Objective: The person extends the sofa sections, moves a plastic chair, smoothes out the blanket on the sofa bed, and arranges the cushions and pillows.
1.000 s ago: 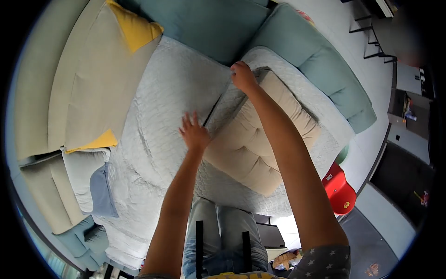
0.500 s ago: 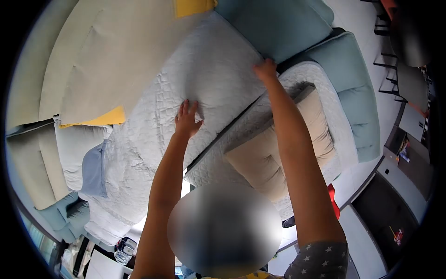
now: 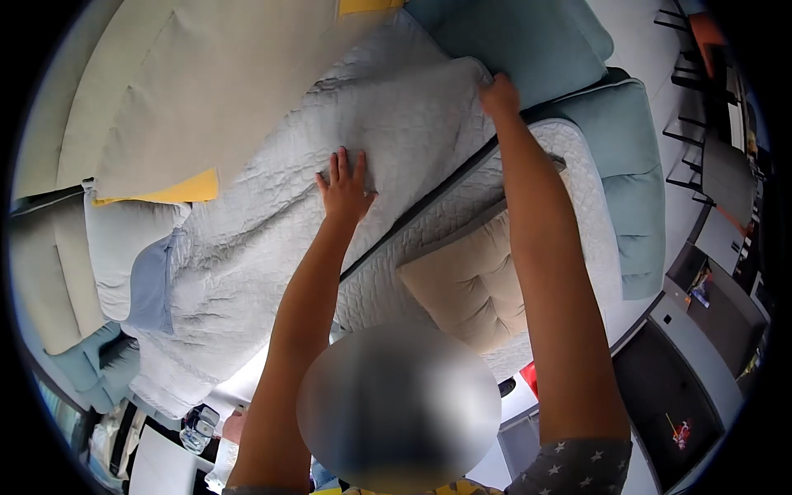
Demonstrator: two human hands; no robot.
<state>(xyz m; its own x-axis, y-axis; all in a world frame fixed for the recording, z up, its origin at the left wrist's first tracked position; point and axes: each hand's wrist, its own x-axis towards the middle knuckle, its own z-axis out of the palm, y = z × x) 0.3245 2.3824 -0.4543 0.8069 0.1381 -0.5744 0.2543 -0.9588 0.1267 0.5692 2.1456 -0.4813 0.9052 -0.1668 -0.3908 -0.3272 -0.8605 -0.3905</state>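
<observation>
One quilted cover (image 3: 412,124), its corner in my right hand (image 3: 500,96)

I have the pale grey cover spread in front of me over the sofa, its surface creased and rippled. My right hand is closed, gripping the cover at its far corner, where the edge bunches up close to the teal cushion (image 3: 520,41). My left hand (image 3: 345,191) is open, fingers spread, palm down on the cover, nearer to me and to the left of my right one. I cannot tell how hard it presses.

Along the cover's right side runs a dark strip (image 3: 421,208), slanting from near my right hand down toward me. Past it lies a second quilted piece (image 3: 375,285), with a tufted beige cushion (image 3: 470,285) on top, partly behind my right forearm. A teal backrest (image 3: 631,190) stands at the far right of that section.

To my left, a large beige cushion (image 3: 206,82) leans over the cover, with yellow fabric (image 3: 194,188) at its lower edge. Below that sit a light grey cushion (image 3: 115,247) and a blue-grey cloth (image 3: 153,285). A round blur hides what is right below me.
</observation>
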